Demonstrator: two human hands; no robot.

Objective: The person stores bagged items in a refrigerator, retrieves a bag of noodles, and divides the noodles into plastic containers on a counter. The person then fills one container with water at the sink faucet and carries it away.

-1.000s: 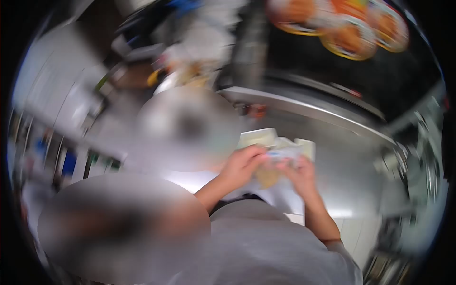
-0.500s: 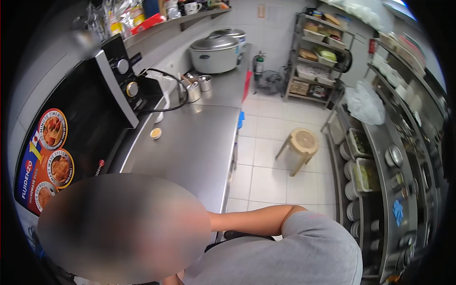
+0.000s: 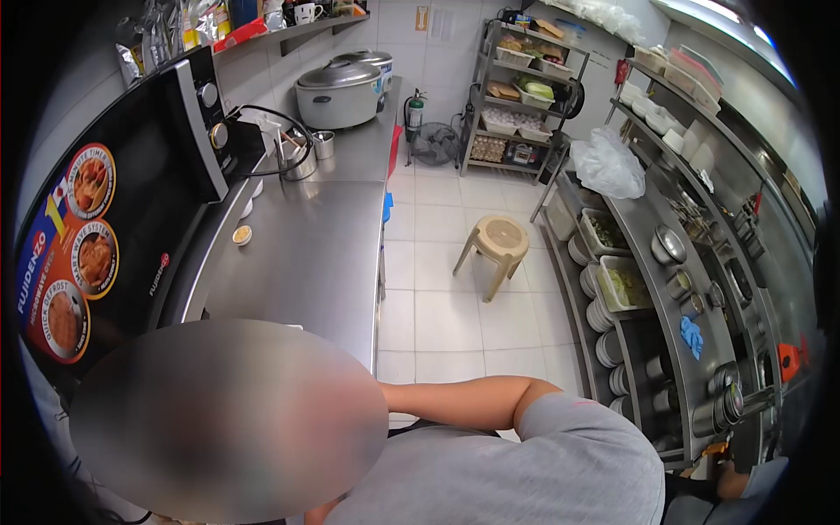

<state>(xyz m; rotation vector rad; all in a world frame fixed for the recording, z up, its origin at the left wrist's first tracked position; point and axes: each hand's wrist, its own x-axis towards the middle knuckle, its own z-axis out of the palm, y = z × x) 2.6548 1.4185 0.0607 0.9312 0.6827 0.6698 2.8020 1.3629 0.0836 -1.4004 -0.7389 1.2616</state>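
Steel worktop (image 3: 293, 271) bears the small cup (image 3: 242, 235), which stands upright near the foot of the microwave (image 3: 136, 188), just beside some white bowls (image 3: 248, 207). A yellowish filling shows in its mouth; whether it is runny or firm I cannot tell. The bare right arm (image 3: 459, 402) reaches in behind a blurred patch, which hides both the right hand and the left hand, so I cannot tell whether they are open, closed or gripping something. A thin pale edge (image 3: 293, 326) shows just past the blur, too little of it to name.

Of the things in plain view near the hidden hands, the cup is the clearest. It looks light and thin-walled, likely plastic or paper, so a hard squeeze could buckle the side and push the filling over the rim. Two or three fingertips placed low around the wall should be enough, with the cup kept level. If the outside is greasy it may slip, and on smooth steel a light knock could send it sliding. Pinching by the rim seems the poorer choice, since the fingers would sit close to the food and the wall is probably weakest there.
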